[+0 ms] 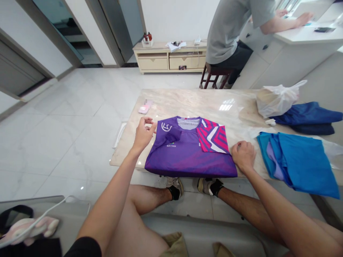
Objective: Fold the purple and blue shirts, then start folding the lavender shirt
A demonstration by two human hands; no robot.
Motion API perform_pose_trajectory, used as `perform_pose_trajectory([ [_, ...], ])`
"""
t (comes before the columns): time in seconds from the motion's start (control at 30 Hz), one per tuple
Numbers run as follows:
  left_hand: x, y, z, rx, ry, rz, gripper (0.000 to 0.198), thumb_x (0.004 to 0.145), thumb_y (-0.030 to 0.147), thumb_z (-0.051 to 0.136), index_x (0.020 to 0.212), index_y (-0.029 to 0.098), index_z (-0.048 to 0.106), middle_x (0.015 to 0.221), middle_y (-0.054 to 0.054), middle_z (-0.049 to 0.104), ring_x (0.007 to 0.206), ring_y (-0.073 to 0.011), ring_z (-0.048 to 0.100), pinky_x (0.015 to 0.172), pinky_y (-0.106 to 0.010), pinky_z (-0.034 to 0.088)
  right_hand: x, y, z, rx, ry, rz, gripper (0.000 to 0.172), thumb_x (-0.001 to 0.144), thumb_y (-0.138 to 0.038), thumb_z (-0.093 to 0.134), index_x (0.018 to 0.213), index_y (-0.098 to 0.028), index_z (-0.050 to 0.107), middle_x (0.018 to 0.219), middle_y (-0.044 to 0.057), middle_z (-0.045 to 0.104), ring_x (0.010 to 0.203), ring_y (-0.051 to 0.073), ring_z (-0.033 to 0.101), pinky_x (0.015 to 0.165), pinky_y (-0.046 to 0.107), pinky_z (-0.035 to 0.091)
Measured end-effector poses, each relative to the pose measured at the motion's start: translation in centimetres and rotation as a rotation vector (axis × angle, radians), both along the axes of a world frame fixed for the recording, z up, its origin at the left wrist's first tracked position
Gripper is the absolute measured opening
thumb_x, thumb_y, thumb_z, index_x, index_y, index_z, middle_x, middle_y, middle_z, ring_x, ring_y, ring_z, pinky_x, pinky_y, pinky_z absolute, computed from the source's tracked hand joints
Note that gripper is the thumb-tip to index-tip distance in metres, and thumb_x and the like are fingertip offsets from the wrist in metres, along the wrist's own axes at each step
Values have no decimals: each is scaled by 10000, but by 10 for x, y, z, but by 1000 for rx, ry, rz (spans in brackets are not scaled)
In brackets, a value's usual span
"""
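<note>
Purple shirt (pixel 184 157) lies folded; left hand (pixel 144 134) (fingers parted) beside it, right hand (pixel 244 156) curled, grip unclear.

1. You are in a home, apparently its living room.
2. You sit on a grey sofa (pixel 211 235), a plush toy (pixel 33 228) lying to your left.
3. A low, marble-patterned table (pixel 200 101) stands before you.
4. Beyond it, a cream cabinet (pixel 154 64) with drawers lines a white wall (pixel 174 18).
5. Past the glossy tiled floor (pixel 75 142), you see a grey interior door (pixel 114 25).
</note>
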State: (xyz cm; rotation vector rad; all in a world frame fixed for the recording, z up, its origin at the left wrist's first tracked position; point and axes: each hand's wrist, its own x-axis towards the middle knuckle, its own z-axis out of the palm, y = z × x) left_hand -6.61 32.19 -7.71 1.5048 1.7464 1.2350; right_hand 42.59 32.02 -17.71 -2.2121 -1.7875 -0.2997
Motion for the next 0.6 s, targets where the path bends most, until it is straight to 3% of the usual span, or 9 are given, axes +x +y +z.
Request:
perform_pose_trajectory([
  [0.13, -5, -15, -17, -184, 335, -115, 293, 966, 415, 723, 1170, 229, 624, 1178, -84, 754, 915, -224, 757, 881, -382, 611, -1, -1, 2, -5, 38, -4, 308, 1042, -293, 455, 1074, -119, 707, 1066, 221, 683, 986, 341, 576, 840, 428, 390],
  [0.3, 6, -32, -40, -322, 600, -270, 344, 912, 395, 802, 1177, 237, 652, 1203, -128, 753, 1119, -340, 731, 944, -443, 581, -2, -1, 6, -52, 91, -5, 306, 1060, -279, 476, 1122, -96, 712, 1126, 238, 676, 1052, 354, 580, 866, 433, 394],
  [0.4, 11, -31, -36, -329, 630, -307, 199, 964, 270, 662, 1162, 246, 669, 1106, -110, 763, 1082, -330, 733, 943, -443, 566, -3, -2, 6, -35, 73, -1, 315, 1062, -283, 460, 1109, -95, 709, 1121, 245, 687, 1041, 357, 579, 858, 432, 370],
  [0.47, 10, -31, -28, -298, 635, -407, 183, 936, 204, 610, 1094, 257, 687, 1074, -90, 759, 1044, -308, 728, 941, -429, 558, -3, -2, 5, -22, 63, -2, 312, 1058, -283, 455, 1098, -101, 705, 1117, 239, 694, 1034, 353, 581, 851, 427, 357],
  [0.6, 6, -37, -14, -386, 508, -652, 119, 897, 371, 723, 955, 271, 701, 957, -45, 751, 914, -274, 708, 843, -380, 556, -5, -2, 4, -18, 62, -7, 303, 1065, -280, 447, 1089, -113, 699, 1116, 226, 696, 1042, 347, 578, 844, 422, 343],
])
